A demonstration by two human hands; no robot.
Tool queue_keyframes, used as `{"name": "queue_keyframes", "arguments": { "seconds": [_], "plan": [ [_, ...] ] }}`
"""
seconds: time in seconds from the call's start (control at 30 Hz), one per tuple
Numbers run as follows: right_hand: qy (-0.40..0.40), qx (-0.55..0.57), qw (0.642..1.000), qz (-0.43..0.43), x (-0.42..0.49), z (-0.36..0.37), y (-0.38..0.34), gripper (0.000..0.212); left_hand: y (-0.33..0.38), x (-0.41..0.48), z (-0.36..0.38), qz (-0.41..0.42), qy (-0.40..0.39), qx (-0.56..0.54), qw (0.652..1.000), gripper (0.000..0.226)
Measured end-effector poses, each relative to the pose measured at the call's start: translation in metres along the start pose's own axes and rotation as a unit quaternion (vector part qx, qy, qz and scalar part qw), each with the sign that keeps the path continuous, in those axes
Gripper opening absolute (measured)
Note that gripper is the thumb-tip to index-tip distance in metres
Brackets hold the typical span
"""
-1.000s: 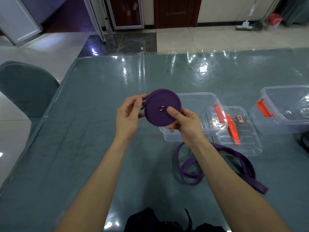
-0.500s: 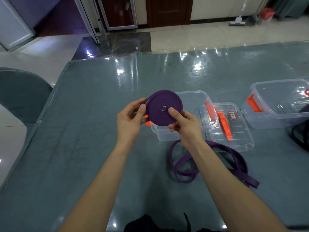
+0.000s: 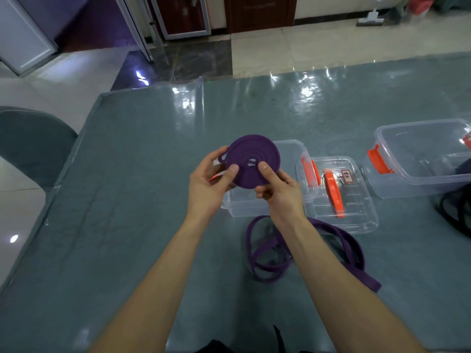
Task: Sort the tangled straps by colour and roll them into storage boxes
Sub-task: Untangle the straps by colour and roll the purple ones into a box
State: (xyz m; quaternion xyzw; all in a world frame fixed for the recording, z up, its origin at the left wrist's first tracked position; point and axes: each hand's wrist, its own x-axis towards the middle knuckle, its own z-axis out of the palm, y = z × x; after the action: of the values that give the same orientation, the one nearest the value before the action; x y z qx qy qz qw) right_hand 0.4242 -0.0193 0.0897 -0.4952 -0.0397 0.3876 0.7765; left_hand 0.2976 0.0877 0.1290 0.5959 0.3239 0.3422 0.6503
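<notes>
We're looking at the purple coil [image 3: 252, 161], a flat disc of wound strap held up on its edge above the open storage box [image 3: 254, 208], face turned towards us. The left hand [image 3: 211, 184] pinches it at the rim, thumb on the face and fingers behind. The right hand [image 3: 277, 192] pinches nearer the hub, thumb pad by the small centre hole. So both hands are clamped on the roll.

We'd call this light, soft webbing with some spring in it. A coil like that wants to unwind or telescope out of its centre once the pressure comes off (there's already a small loop poking out at the left rim). We reckon the best hold is flat across both faces, with a finger on the outer end.

On the table [image 3: 127, 200] below the right forearm lies a loose purple strap [image 3: 267, 253] in slack loops. We can't tell whether it joins the roll. The lid [image 3: 341, 200] with its orange handle sits just beside the box, a second box [image 3: 420, 159] stands further right, and black straps [image 3: 456, 212] peek in at the right edge
</notes>
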Motion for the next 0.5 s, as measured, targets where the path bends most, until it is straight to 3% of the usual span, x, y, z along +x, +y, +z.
{"name": "queue_keyframes", "arguments": {
  "seconds": [0.1,0.17,0.23,0.33,0.5],
  "plan": [
    [-0.013,0.030,0.999,0.029,0.003,-0.004,0.008,0.035,-0.001,0.004,0.002,0.001,-0.004,0.000,1.000,0.043],
    [-0.046,-0.009,0.998,0.051,0.008,-0.011,0.008,0.042,-0.001,0.011,-0.003,0.008,-0.017,0.026,0.999,0.042],
    [-0.061,-0.144,0.987,0.047,0.016,-0.022,0.002,0.064,-0.003,0.017,-0.009,0.006,-0.041,0.069,0.997,0.042],
    [-0.035,-0.339,0.940,-0.019,0.028,-0.037,-0.012,0.095,-0.008,0.027,-0.012,-0.001,-0.070,0.142,0.987,0.042],
    [-0.065,-0.515,0.845,-0.130,0.052,-0.039,-0.022,0.060,-0.022,0.052,0.001,-0.024,-0.112,0.181,0.977,0.041]
  ]
}}
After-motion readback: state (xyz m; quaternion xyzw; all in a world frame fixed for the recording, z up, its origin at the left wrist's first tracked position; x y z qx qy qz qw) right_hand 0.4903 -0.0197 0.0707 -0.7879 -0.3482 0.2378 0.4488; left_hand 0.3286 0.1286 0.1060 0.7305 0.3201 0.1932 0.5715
